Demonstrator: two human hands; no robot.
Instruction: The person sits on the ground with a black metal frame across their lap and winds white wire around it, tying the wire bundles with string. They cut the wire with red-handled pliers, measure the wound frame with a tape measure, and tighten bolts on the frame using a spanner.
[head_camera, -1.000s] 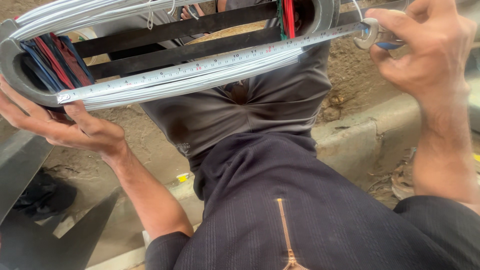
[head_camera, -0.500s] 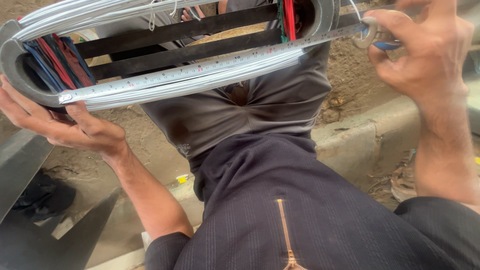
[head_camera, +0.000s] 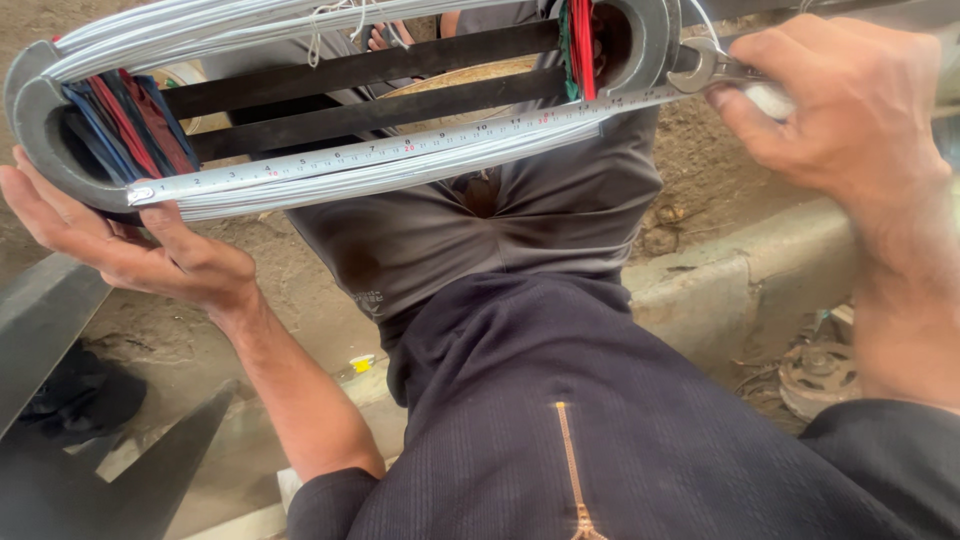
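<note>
Silvery wire: a long oval coil of wire (head_camera: 380, 180) is stretched over a dark former held across the person's lap, high in the head view.
Former: two grey curved end shoes (head_camera: 45, 150) joined by black flat bars (head_camera: 350, 75); red and blue tape strips (head_camera: 120, 120) sit at the left end, red and green ones at the right.
Tape measure: a white measuring tape (head_camera: 400, 145) lies along the near run of the coil, end to end.
Left hand: the left hand (head_camera: 130, 250) is open, palm up, cupping the left shoe from below, its thumb up by the tape's hooked end.
Right hand: the right hand (head_camera: 850, 100) is closed around the tape's far end, together with a metal tool (head_camera: 715, 65) at the right shoe.
Doing it well: I judge the tape should stay taut and flush along the wire, its hook seated at the left curve, before any reading.
Edges and room: a concrete kerb (head_camera: 740, 270) runs just below on the right; dirt ground (head_camera: 200, 330) and a dark slanted beam (head_camera: 40, 320) lie left. Open room seems greatest straight ahead.
</note>
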